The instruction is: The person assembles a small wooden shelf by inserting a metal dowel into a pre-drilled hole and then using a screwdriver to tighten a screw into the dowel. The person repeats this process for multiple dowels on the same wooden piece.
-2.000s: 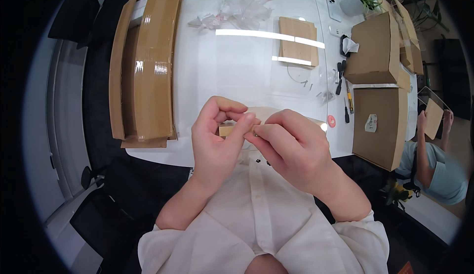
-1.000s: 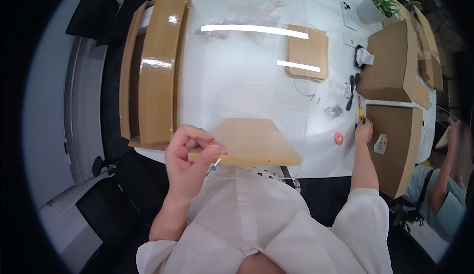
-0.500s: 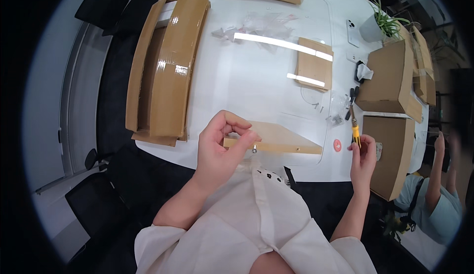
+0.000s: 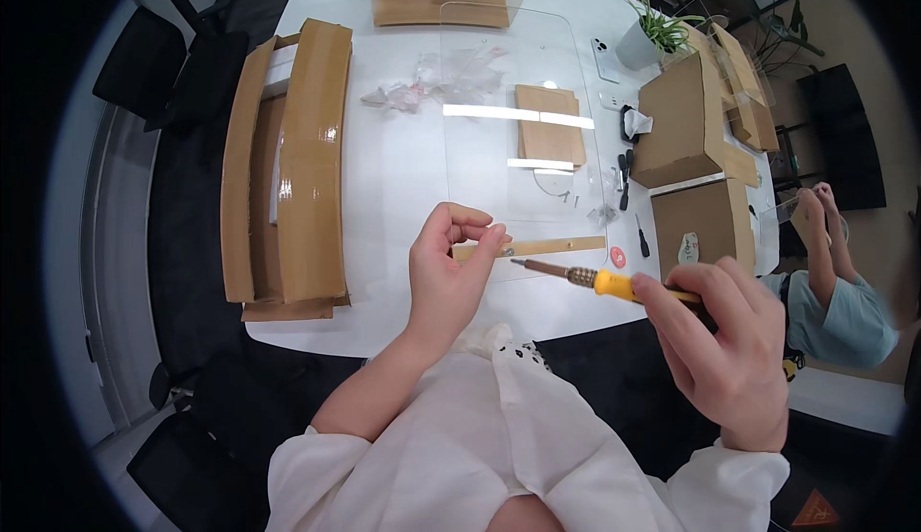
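My left hand (image 4: pixel 443 278) pinches the left end of a pale wooden board (image 4: pixel 556 245), whose narrow edge faces me. A small metal screw (image 4: pixel 509 253) sticks out of that edge beside my fingertips. In my right hand (image 4: pixel 726 345) is a screwdriver (image 4: pixel 612 283) with a yellow handle, its shaft pointing left. The screwdriver's tip is close to the screw; whether they touch I cannot tell. Part of the board's end is hidden behind my left fingers.
A long open cardboard box (image 4: pixel 315 167) lies left. A clear panel (image 4: pixel 480 182) covers mid-table, with wooden pieces (image 4: pixel 551 127) and crumpled plastic (image 4: pixel 460 71). Right are a dark screwdriver (image 4: pixel 643 236), open boxes (image 4: pixel 679 119) and a potted plant (image 4: pixel 641 45). Another person (image 4: pixel 844 311) stands farther right.
My right hand has lifted the yellow screwdriver from the table's right side and swung its tip left to the screw. The board has tilted, so mostly its edge shows. The view has shifted.
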{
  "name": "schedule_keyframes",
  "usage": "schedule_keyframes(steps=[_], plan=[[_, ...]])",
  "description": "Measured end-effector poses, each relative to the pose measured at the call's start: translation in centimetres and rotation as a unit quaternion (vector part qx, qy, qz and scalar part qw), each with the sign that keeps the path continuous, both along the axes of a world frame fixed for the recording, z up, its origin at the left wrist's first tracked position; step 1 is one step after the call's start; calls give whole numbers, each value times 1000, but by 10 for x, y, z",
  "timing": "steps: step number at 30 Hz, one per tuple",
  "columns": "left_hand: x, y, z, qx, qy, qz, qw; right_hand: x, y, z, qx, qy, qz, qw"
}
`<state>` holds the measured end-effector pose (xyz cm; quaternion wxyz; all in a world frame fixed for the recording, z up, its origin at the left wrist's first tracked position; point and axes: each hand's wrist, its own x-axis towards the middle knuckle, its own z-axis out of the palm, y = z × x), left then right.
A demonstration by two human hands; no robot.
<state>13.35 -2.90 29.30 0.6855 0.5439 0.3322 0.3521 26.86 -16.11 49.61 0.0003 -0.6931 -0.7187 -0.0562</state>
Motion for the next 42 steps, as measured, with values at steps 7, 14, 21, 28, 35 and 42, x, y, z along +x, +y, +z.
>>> schedule_keyframes(steps=[7, 14, 21, 28, 35, 42], plan=[[1, 1, -3, 29, 8, 3, 1000, -6, 28, 21, -30, -103, 80, 991], [1, 0, -2, -6, -10, 4, 1000, -11, 37, 30, -62, -99, 113, 987], [2, 0, -2, 12, -8, 9, 1000, -10, 48, 33, -79, -121, 151, 978], [2, -2, -4, 23, -3, 17, 1000, -12, 63, 35, -86, -135, 222, 962], [2, -2, -2, 36, -15, 10, 999, -24, 79, 22, 39, -129, 308, 942], [4, 1, -4, 21, -7, 14, 1000, -35, 88, 36, -6, -210, 304, 929]])
